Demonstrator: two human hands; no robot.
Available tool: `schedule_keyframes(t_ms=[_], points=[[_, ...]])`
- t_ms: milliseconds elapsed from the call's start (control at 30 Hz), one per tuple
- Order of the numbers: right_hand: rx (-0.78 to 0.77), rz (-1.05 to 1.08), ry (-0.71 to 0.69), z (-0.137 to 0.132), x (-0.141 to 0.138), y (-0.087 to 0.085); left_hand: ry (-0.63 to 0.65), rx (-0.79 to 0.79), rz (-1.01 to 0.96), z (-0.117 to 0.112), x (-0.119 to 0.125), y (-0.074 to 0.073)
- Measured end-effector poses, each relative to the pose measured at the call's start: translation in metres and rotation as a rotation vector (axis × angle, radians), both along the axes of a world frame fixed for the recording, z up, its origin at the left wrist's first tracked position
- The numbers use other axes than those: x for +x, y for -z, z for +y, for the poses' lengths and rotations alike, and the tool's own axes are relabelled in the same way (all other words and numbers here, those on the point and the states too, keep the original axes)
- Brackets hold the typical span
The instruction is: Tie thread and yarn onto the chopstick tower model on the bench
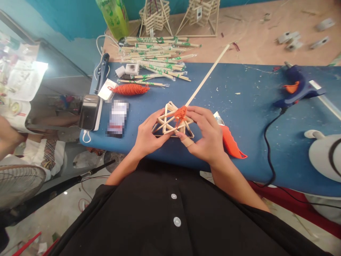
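Observation:
A small frame of wooden sticks (168,122) rests near the front edge of the blue table (239,106). Orange thread (180,113) is wound round its top joint, where a long thin stick (206,75) runs away to the upper right. My left hand (146,137) grips the frame's left side with closed fingers. My right hand (206,133) holds the right side, fingers curled by the orange thread, a plaster on the thumb.
An orange comb-like tool (231,144) lies under my right wrist. A blue glue gun (295,89) with its black cord lies at right. A skein of orange yarn (130,89), a phone (90,112), wrapped chopsticks (157,58) and two stick towers (156,16) stand behind.

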State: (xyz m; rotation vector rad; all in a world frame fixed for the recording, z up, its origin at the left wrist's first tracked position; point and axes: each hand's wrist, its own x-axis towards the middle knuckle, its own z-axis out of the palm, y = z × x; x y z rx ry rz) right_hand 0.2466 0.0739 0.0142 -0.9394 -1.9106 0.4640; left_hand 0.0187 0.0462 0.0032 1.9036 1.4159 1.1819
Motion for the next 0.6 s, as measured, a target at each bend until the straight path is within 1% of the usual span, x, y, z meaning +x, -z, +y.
schedule_keyframes(t_ms=[300, 467, 533, 600], points=[[0.036, -0.009, -0.016, 0.001, 0.001, 0.000, -0.008, 0.017, 0.010, -0.002, 0.000, -0.003], [-0.013, -0.060, -0.008, -0.005, 0.005, -0.002, -0.009, 0.004, 0.081, -0.009, -0.012, -0.004], [-0.014, -0.084, 0.033, -0.011, 0.013, -0.005, -0.031, -0.015, 0.125, -0.013, -0.019, -0.004], [0.022, -0.137, 0.140, -0.019, 0.024, -0.008, -0.063, -0.025, 0.191, -0.018, -0.028, -0.002]])
